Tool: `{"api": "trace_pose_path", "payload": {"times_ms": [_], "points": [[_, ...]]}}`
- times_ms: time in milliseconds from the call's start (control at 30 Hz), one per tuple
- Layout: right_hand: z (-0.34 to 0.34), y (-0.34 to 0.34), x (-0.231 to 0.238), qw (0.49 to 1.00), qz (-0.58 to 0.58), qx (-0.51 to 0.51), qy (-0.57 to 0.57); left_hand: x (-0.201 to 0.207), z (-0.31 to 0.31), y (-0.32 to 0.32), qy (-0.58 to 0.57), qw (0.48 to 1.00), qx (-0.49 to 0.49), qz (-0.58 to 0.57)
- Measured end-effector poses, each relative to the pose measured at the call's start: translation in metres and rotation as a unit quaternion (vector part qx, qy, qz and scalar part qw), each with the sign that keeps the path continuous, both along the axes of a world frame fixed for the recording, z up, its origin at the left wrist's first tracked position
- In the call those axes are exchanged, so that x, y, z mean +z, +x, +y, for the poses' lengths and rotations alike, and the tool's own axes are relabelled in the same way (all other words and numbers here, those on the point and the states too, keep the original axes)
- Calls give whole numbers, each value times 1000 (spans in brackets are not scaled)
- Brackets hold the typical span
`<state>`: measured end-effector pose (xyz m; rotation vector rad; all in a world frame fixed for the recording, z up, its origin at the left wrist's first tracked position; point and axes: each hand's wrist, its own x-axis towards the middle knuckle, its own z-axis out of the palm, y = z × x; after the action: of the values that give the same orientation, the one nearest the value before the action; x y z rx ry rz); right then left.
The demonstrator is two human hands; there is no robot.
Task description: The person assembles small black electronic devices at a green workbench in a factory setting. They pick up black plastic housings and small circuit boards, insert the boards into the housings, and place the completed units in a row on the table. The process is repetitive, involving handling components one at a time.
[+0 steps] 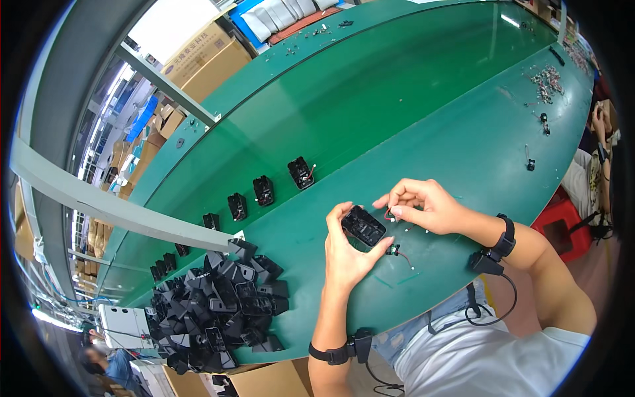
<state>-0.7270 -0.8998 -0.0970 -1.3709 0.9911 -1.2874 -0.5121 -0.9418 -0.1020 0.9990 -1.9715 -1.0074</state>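
Above the near part of the green worktop (473, 145), the left hand (347, 264) grips a black case (364, 225) between the thumb, at the lower right end, and the fingers, at the upper left end. The black case is a shallow, oblong shell with rounded corners. Its open side faces up, and its long axis slopes from upper left to lower right. The rim is smooth and slightly glossy; the inside is dark, with moulded detail too small to identify.

The right hand (428, 208) is just beside the right edge of the black case. Its thumb and bent forefinger close on a thin red wire (387, 212), with a small white plug (392, 219) below the fingertips.

Near the left thumb tip lies a small wired part (393, 249); contact with the thumb cannot be determined. Its red lead runs to the lower right and ends in a white tip. Two thin green slivers (409, 276) lie nearer the worktop edge.

To the left of the left hand, similar black shells form a large, disordered pile (221, 301). Beyond the worktop, a row of shells (263, 190) stands spaced along a glossy green strip (370, 112); the shell nearest the hands shows a red wire. At the far right, small loose parts (548, 83) form a scattered heap.
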Motion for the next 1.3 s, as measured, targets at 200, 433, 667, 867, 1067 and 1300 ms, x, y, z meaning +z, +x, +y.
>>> {"api": "trace_pose_path", "payload": {"times_ms": [200, 433, 667, 867, 1067, 1300], "points": [[4, -3, 10, 983, 140, -21, -119, -3, 1, -5, -54, 998, -33, 1], [6, -2, 11, 936, 212, 12, -281, -9, 3, -6, 81, 989, -97, 82], [12, 0, 10, 905, 266, -7, -331, -12, -2, -7, 124, 976, -143, 108], [17, 10, 8, 927, 247, -31, -280, -13, 1, -5, 110, 979, -126, 118], [18, 13, 2, 932, 210, -58, -290, -10, 2, -7, 152, 962, -153, 165], [12, 7, 5, 926, 212, -12, -311, -6, 0, -3, 188, 958, -170, 137]]}}
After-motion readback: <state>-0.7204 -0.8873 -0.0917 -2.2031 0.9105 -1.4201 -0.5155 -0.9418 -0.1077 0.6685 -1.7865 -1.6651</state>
